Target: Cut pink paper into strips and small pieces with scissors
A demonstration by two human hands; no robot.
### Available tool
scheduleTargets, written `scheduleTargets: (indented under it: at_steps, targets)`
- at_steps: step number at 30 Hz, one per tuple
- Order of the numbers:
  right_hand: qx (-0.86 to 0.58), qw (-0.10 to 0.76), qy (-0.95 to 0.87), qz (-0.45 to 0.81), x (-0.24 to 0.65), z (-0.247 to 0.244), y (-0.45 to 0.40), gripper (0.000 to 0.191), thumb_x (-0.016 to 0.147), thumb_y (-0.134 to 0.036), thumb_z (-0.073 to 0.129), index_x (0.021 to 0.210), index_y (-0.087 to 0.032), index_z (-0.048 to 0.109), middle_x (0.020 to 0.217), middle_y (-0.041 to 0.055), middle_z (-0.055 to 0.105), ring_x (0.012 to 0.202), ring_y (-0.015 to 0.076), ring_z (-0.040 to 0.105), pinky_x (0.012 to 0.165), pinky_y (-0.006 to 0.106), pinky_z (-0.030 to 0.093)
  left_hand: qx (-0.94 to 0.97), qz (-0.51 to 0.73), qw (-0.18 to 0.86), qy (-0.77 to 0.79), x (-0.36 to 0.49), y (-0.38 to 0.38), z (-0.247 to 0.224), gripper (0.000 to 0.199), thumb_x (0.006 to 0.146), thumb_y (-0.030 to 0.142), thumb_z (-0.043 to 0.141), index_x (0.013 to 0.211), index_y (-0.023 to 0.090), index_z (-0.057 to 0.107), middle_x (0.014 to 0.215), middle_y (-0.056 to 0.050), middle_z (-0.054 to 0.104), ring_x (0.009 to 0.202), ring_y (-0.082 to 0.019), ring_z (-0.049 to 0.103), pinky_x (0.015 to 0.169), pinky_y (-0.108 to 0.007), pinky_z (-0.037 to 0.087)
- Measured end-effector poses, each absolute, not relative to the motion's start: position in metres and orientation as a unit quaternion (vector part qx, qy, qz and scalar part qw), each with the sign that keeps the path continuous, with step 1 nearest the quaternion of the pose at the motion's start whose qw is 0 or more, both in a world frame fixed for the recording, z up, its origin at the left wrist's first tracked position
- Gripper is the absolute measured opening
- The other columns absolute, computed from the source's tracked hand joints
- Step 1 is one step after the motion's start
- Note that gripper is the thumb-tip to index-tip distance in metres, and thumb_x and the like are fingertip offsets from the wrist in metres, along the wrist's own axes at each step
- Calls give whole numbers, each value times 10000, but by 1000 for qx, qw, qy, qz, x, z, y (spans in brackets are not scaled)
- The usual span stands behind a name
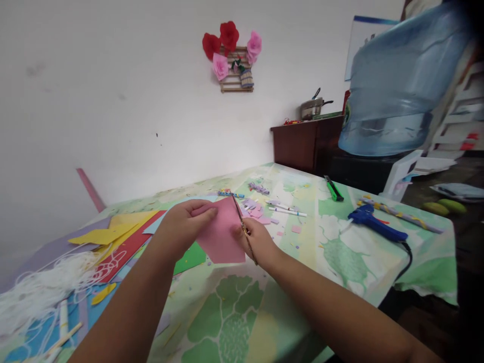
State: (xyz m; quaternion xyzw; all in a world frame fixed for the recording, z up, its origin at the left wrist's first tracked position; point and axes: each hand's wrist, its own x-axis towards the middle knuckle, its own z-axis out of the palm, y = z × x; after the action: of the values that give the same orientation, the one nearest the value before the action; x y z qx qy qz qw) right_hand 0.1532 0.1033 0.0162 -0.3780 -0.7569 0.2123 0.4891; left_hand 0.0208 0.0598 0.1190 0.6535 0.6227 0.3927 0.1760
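Desk [234, 322] covered by a patterned cloth; cabinet [295, 146] and water bottle [393, 91] set beyond its far right side. String [45, 282] heaped loosely at the left, with part of the blue sheet [34, 327] hidden under it; any sheet pulled from there could be snagged by the strands. Yellow sheet [98, 234] and red sheet [124, 254] spread beside and partly under the heap, presumably kept within left-hand reach. Green sheet [191, 258] partly blocked from view by the left arm and pink sheet.

Pink sheet [223, 239] held up above the desk, between the hands; probably raised so that the lower blade can be passed beneath it. Its left upper edge is gripped by the left hand [181, 227], thumb on top, likely to keep it taut. Scissors [242, 219] held in the right hand [259, 242], grip closed around the handles, blades pointed away along the sheet's right side; how far the blades are parted cannot be told.

Glue gun [378, 224] laid at the right, cord trailed over the desk edge, where it could be caught by a sleeve or arm. Wrapped stick [408, 217] placed just behind it. Cutter [334, 189] left farther back, well apart from the hands. White sticks [287, 212] and small scraps [255, 209] scattered beyond the scissors, easily brushed by the right hand
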Motion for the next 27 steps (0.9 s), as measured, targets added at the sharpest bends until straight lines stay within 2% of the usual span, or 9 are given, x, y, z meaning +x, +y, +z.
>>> scheduleTargets:
  at_steps: [13,17,20,23,27]
  targets:
    - [-425,484,-720,257,153,11,109,358,698,-479,371,516,-171,388,474,-36,358,433,76,331,382,194,215,626,418,241,612,17,78,109,276,551,400,541,691,174,617,513,2,539,457,-128,452,405,-228,319]
    - [-446,495,-684,298,153,10,114,366,637,-500,437,480,-171,405,436,-41,371,407,72,333,368,189,216,601,458,284,590,14,86,105,311,533,406,576,750,185,601,642,-14,578,525,-137,490,423,-223,343]
    - [-449,506,-644,358,154,6,123,390,591,-526,476,455,-166,406,412,-42,386,388,71,347,366,189,221,575,483,371,547,11,94,97,381,545,386,586,870,187,556,759,-38,576,584,-142,512,446,-222,372]
    - [-446,518,-589,429,157,0,136,412,602,-561,440,500,-162,440,403,-38,399,367,77,370,360,194,235,555,468,450,520,5,103,85,429,563,344,588,946,166,511,760,-52,565,587,-143,519,451,-226,381]
    - [-426,516,-567,481,159,-2,148,431,655,-568,356,611,-153,464,442,-32,414,380,79,394,366,195,270,522,472,482,522,-4,110,74,403,558,273,601,927,139,508,709,-45,561,571,-138,521,469,-239,391]
